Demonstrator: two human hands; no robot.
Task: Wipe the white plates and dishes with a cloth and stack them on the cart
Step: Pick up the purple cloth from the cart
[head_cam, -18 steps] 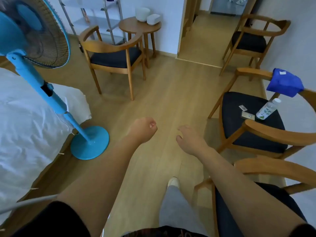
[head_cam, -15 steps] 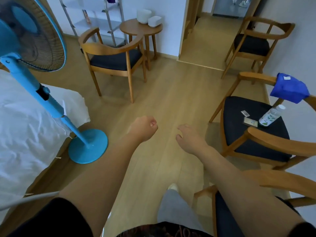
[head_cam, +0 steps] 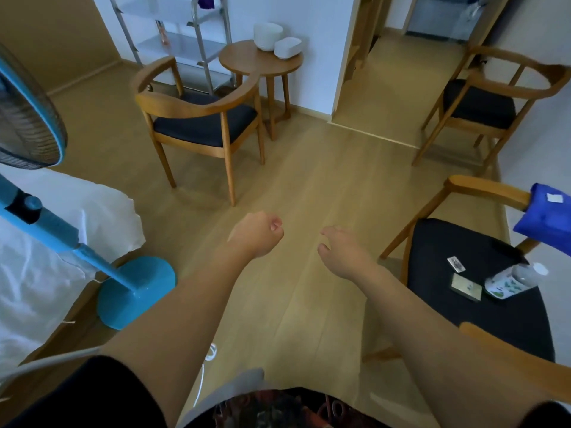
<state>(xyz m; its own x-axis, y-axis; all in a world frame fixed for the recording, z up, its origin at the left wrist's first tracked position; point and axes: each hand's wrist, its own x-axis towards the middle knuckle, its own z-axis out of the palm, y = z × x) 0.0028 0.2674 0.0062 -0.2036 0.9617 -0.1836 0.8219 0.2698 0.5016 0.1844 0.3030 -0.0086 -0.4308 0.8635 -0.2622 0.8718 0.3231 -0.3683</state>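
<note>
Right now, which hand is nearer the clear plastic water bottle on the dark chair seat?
Right. The right hand hangs over the floor just left of that chair, fingers loosely open; the clear plastic water bottle lies further to its right. The left hand, fisted, is farther left.

The dishes (head_cam: 277,40) are white and rest on a brown wooden round surface (head_cam: 247,61). The fan (head_cam: 92,264) is light blue, and the cloth (head_cam: 545,222) is royal blue (with a white label). The chair seats (head_cam: 204,126) are black on tan wooden frames, and the bottle (head_cam: 509,281) carries a green leaf pattern.
</note>
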